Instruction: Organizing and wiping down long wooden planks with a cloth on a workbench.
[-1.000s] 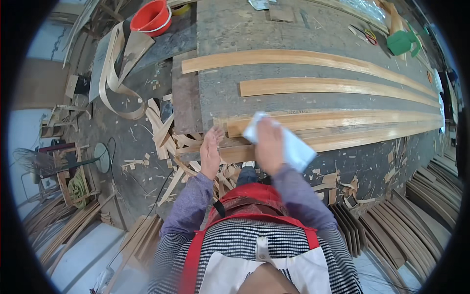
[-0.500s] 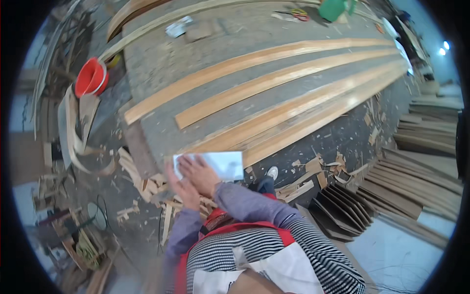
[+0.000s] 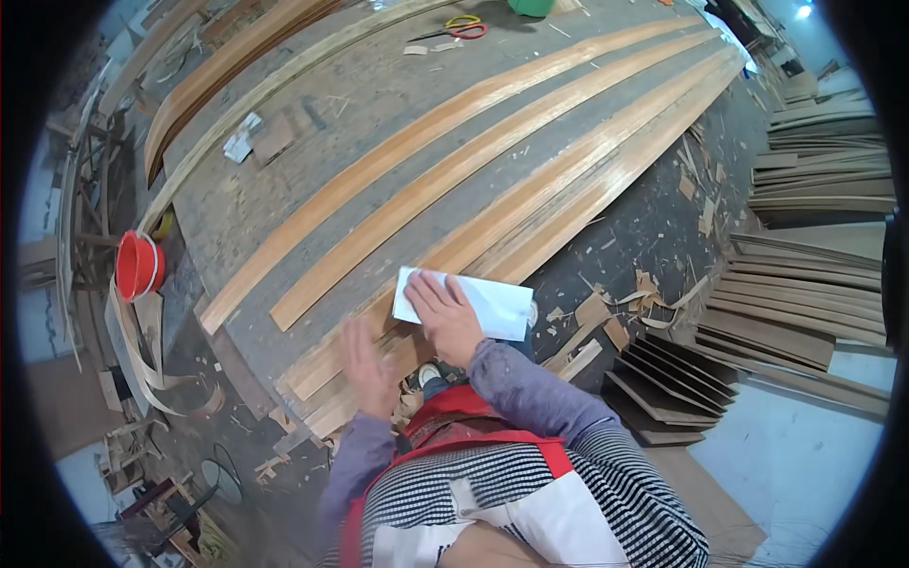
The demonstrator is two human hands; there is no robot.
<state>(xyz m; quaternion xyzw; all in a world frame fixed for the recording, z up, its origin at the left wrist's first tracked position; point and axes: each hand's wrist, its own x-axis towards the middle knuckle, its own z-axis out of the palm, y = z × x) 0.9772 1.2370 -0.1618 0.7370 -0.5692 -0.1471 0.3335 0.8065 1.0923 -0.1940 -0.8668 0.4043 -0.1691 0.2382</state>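
Note:
My right hand (image 3: pixel 447 320) lies on a folded white sheet (image 3: pixel 502 308), fingers stretched out over its left part. The sheet rests across the near part of two long pale wooden strips (image 3: pixel 530 210) that lie side by side on the table. My left hand (image 3: pixel 369 371), smeared by motion, has its fingers stretched out, off the sheet and over the near ends of these strips. It holds nothing that I can see. Farther off lie a middle wooden strip (image 3: pixel 417 208) and a far wooden strip (image 3: pixel 369 163), all curving away to the upper right.
A red bucket (image 3: pixel 139 265) stands beyond the table's left edge. At the far side are red-and-yellow scissors (image 3: pixel 461 28), a green container (image 3: pixel 531 6) and a crumpled white wrapper (image 3: pixel 242 137). Wood scraps (image 3: pixel 644 284) litter the floor; stacked boards (image 3: pixel 805 293) stand at the right.
My right hand has moved right along with the white sheet. My left hand has come off the sheet and is apart from the right. The view has shifted, showing more of the strips' near ends.

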